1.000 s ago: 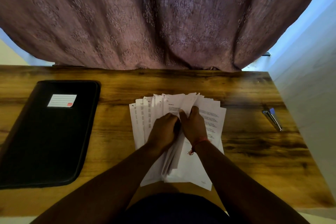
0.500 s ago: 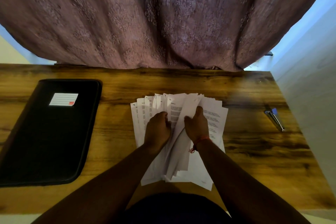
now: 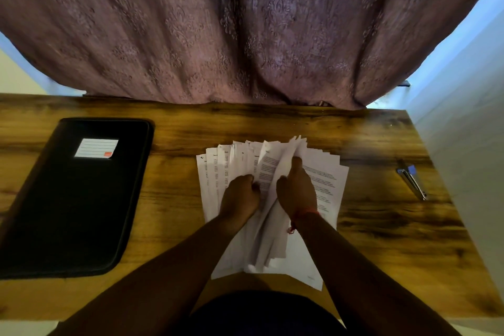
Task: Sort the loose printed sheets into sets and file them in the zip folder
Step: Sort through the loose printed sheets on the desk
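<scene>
— Both hands are in the pile, aren't they? What is the left hand (image 3: 240, 195) doing?

— Its fingers are curled down into the printed sheets (image 3: 324, 180), gripping the left part of the fanned stack. The right hand (image 3: 296, 191) grips some sheets too, thumb stretched up along a lifted, folded-over edge near the top of the fan.

— And the stack itself?

— It lies spread in a fan on the wooden table (image 3: 381, 240), right in front of the person, with the near edges hanging toward the table's front. Some middle sheets stand up between the two hands.

— Where is the zip folder (image 3: 73, 199)?

— Flat on the table well to the left of the papers, black, closed, with a white label (image 3: 96, 148) near its far end.

— Anything else?

— A red thread (image 3: 298, 217) on the right wrist, a stapler (image 3: 411, 181) near the table's right edge, and a patterned curtain (image 3: 245, 27) hanging behind the table.
</scene>
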### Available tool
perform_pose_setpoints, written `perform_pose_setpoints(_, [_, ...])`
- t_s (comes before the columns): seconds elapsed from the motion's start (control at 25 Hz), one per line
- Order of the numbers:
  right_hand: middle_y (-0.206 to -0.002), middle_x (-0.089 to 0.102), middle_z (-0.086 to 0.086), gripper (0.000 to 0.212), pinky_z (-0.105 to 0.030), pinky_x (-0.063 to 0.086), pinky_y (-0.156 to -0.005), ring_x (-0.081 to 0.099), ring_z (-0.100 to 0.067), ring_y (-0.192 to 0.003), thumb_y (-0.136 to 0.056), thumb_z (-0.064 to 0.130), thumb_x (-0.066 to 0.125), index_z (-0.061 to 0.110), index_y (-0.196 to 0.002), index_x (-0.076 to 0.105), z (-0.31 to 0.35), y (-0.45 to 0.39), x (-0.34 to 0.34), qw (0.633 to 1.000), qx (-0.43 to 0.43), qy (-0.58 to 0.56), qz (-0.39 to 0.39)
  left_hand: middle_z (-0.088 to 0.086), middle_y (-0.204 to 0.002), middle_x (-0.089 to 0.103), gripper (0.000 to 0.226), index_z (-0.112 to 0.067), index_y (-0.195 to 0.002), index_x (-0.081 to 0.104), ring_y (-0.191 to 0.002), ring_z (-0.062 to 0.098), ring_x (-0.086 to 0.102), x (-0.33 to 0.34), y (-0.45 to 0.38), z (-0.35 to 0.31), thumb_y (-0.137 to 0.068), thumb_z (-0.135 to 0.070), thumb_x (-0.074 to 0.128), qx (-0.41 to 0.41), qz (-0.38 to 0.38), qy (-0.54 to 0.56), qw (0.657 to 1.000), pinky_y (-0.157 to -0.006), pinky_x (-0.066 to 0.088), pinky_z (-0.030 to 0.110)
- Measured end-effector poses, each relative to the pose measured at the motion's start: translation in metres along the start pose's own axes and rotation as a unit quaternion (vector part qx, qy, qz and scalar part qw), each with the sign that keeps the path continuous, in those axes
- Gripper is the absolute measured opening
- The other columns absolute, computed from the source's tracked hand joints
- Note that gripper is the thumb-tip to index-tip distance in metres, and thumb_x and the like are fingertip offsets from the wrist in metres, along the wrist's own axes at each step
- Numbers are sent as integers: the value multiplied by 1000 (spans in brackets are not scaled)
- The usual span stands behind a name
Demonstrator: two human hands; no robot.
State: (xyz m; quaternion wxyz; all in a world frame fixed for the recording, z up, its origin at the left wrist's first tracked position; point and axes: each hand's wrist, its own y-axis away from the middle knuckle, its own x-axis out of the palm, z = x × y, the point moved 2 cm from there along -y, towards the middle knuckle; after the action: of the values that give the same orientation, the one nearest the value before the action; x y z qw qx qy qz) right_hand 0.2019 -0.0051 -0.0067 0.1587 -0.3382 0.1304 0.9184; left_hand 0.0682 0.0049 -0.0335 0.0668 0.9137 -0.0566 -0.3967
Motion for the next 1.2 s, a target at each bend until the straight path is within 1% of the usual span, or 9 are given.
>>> perform_pose_setpoints(0.12, [-114, 64, -6, 55, -46, 57, -85, 67, -26, -98, -92, 21, 58, 18, -141, 33, 2, -1, 1, 980, -101, 172, -18, 5, -125, 65, 24, -17, -120, 60, -111, 23, 64, -9, -3, 1, -103, -26, 45, -49, -32, 79, 995, -85, 54, 27])
perform_pose_setpoints(0.24, [-118, 58, -9, 65, -51, 54, -89, 63, -32, -105, -90, 18, 55, 23, -145, 22, 2, -5, 5, 982, -45, 163, 81, 6, -120, 67, 27, -14, -116, 60, -104, 21, 66, -24, -2, 3, -105, -30, 42, -45, -92, 73, 992, -74, 51, 20])
perform_pose_setpoints(0.4, [-130, 50, -13, 82, -53, 51, -93, 59, -36, -111, -91, 16, 51, 30, -154, 0, 7, -8, 7, 978, -42, 163, 127, 3, -98, 68, 26, -12, -100, 61, -79, 11, 63, -68, 1, 0, -104, -29, 42, -38, -197, 96, 975, -60, 44, 17])
perform_pose_setpoints(0.6, [-142, 36, -18, 83, -53, 45, -101, 48, -43, -124, -93, 28, 55, 30, -154, -1, 7, -13, 17, 965, -53, 176, 187, 0, -74, 62, 31, -12, -87, 57, -62, 19, 61, -135, 18, -27, -103, -34, 42, 127, -305, 107, 938, -50, 48, 34])
perform_pose_setpoints(0.72, [-144, 33, -15, 83, -49, 44, -101, 44, -39, -128, -91, 40, 62, 28, -154, 9, 6, -14, 11, 959, -26, 119, 257, 3, -81, 67, 36, -13, -94, 59, -67, 18, 63, -160, 34, -58, -102, -42, 39, 201, -308, 116, 923, -55, 53, 44])
perform_pose_setpoints(0.8, [-144, 44, -12, 68, -49, 47, -103, 49, -32, -127, -94, 37, 60, 25, -151, 26, 11, -17, -5, 976, -37, 21, 213, 1, -87, 69, 30, -14, -101, 61, -74, 15, 66, -171, 43, -75, -103, -38, 42, 236, -326, 159, 901, -59, 55, 42])
perform_pose_setpoints(0.92, [-122, 63, -7, 26, -45, 54, -92, 62, -24, -106, -99, 26, 53, 29, -125, 55, 12, -14, -31, 991, -67, -118, -10, -9, -86, 69, 19, -18, -94, 59, -81, 9, 67, -182, 49, -82, -105, -26, 45, 177, -325, 358, 857, -69, 58, 35])
perform_pose_setpoints(1.08, [-105, 67, -1, 19, -35, 56, -84, 64, -23, -95, -101, 24, 47, 31, -109, 63, 11, -1, -34, 977, -53, -196, 65, -13, -78, 66, 21, -20, -87, 56, -73, 1, 64, -194, 45, -77, -104, -27, 45, 116, -346, 391, 845, -63, 53, 21])
perform_pose_setpoints(1.2, [-102, 64, -1, 12, -16, 47, -86, 60, -21, -97, -98, 17, 52, 24, -97, 62, 6, 4, -50, 973, -79, -210, -51, -9, -81, 68, 22, -26, -85, 58, -74, 4, 66, -176, 37, -75, -103, -32, 47, 79, -287, 380, 876, -64, 55, 22])
